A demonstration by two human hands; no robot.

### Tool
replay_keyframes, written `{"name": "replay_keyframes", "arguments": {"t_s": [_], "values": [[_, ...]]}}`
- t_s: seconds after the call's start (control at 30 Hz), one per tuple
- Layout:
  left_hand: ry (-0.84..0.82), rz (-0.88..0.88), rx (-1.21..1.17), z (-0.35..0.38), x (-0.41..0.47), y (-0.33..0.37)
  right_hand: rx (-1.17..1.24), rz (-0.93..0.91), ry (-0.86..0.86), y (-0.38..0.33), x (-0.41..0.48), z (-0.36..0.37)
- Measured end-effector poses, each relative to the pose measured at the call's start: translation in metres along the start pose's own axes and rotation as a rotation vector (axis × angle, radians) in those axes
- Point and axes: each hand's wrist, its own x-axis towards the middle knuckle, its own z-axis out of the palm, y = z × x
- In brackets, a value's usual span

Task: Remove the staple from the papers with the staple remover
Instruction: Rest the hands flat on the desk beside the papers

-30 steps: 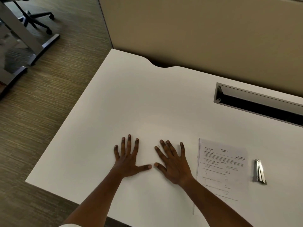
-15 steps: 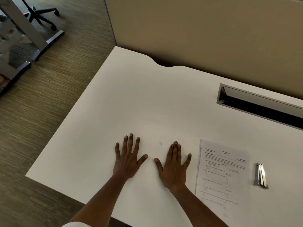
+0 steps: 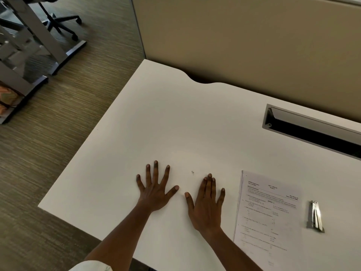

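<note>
Resting hands: the left hand (image 3: 154, 190) and right hand (image 3: 207, 204) lie palm-down on the desk (image 3: 175, 124) with straight fingers, the left's spread wide and the right's closer together; neither holds anything.
Papers: the printed papers (image 3: 267, 212) lie flat just to the right of the right hand, not touching it.
Staple remover: the slim metal staple remover (image 3: 314, 216) lies beside the papers on their right, apart from them and well apart from both hands.
Staple: none can be made out on the papers. A tiny dark speck (image 3: 192, 172) sits on the desk beyond the hands, too small to identify.
Paper handling: the sheets are probably light, limp and quick to slide on the smooth top, so a flat palm near the stapled corner should steady them.
Tool handling: it looks light, stiff and likely slick, and is best pinched along its long sides with the working tip left free.
Risk: prying hard could tear the corner.
</note>
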Motion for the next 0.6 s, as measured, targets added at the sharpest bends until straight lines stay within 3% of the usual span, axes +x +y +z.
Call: {"name": "replay_keyframes", "arguments": {"t_s": [0.17,0.3,0.43,0.6], "values": [[-0.102,0.032,-0.019,-0.013,-0.003,-0.006,0.027,0.018,-0.081,0.002,-0.017,0.010],[-0.077,0.070,-0.018,-0.036,-0.011,-0.029,0.031,0.041,-0.112,0.000,-0.012,0.005],[-0.032,-0.035,0.062,-0.056,-0.017,-0.089,0.018,0.087,-0.151,-0.003,-0.009,0.005],[-0.207,0.067,0.113,-0.075,-0.015,-0.142,0.046,0.207,-0.232,-0.027,-0.005,-0.005]]}}
